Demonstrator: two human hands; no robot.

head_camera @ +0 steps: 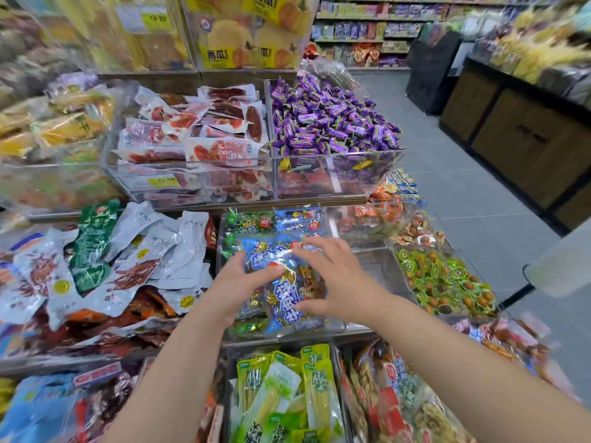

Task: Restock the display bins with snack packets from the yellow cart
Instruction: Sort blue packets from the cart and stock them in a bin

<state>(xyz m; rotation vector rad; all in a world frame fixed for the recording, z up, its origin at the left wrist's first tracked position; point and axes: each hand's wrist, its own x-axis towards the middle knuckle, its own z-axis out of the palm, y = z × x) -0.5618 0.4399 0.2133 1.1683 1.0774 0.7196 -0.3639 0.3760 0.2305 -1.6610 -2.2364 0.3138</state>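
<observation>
Blue snack packets [285, 298] lie piled in a clear display bin [351, 327] on the middle tier. My left hand [238, 284] rests on the pile's left side, its thumb curled over the top blue packet. My right hand [332, 276] spans the right side, fingers spread over the top and thumb under a packet's edge, so both hands hold the blue packets between them. Green and blue packets [275, 219] fill the back of the same bin. No yellow cart shows in the head view.
Neighbouring bins hold silver and red pouches [128, 266], green round snacks [447, 282], purple candies [329, 119], red meat packs [198, 135] and green-yellow packs [287, 388] below. A grey aisle floor [463, 174] runs right, with dark shelving [527, 139] beyond.
</observation>
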